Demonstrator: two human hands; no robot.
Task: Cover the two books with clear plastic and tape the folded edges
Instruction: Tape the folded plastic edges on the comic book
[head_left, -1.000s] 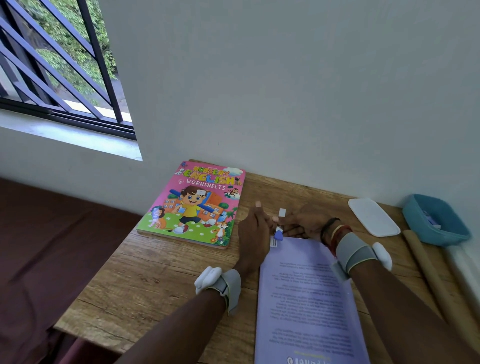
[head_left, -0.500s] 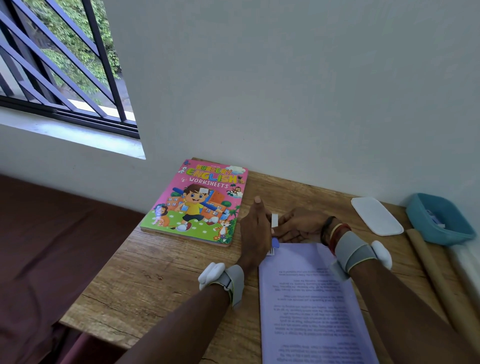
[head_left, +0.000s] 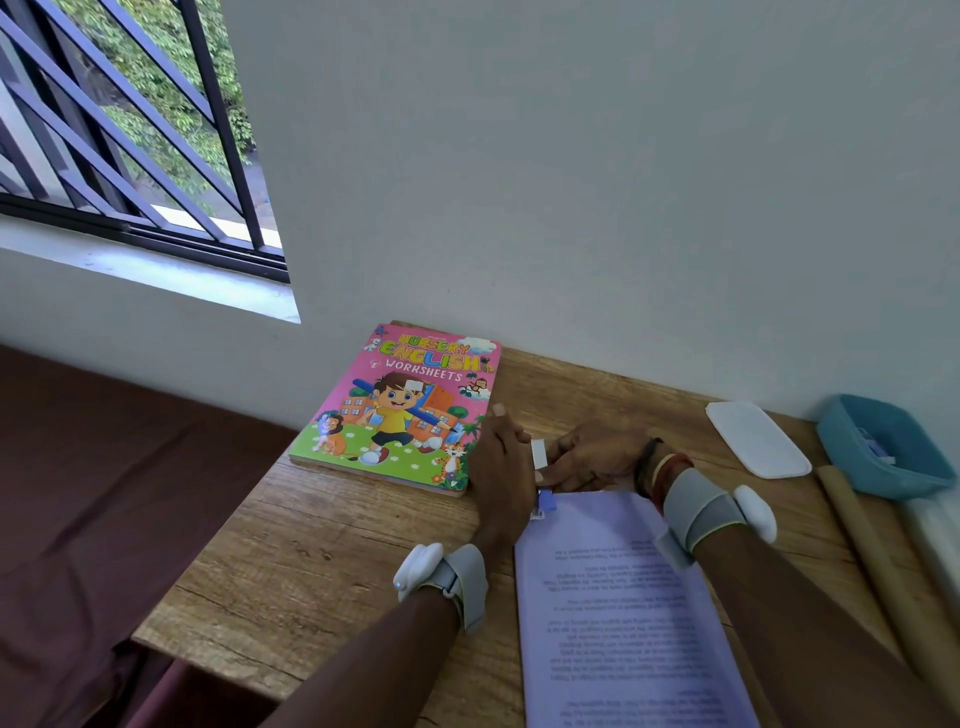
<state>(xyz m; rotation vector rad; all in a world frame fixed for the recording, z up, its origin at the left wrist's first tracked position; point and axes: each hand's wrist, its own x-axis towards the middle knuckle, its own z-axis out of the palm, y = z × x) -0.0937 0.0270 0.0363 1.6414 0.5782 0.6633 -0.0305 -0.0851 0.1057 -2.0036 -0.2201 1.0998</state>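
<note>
A lavender book (head_left: 618, 603) lies back cover up on the wooden table (head_left: 332, 561), its far end under my hands. A pink "Nursery English Worksheets" book (head_left: 400, 410) lies flat at the table's far left, its cover glossy. My right hand (head_left: 592, 457) rests just beyond the lavender book's far edge and pinches a small white strip of tape (head_left: 538, 452) with the thumb. My left hand (head_left: 501, 467) stands on its side at the book's far left corner, fingers straight and together, against the strip. Its palm side is hidden.
A flat white lid (head_left: 757, 439) lies at the back right, with a blue bin (head_left: 878, 449) beside it against the wall. A long brown roll (head_left: 878, 566) runs along the right side. The table's left edge drops off to a maroon surface (head_left: 104, 493).
The white strip has come down and left toward the book's far corner. My two hands have closed in on each other around it.
</note>
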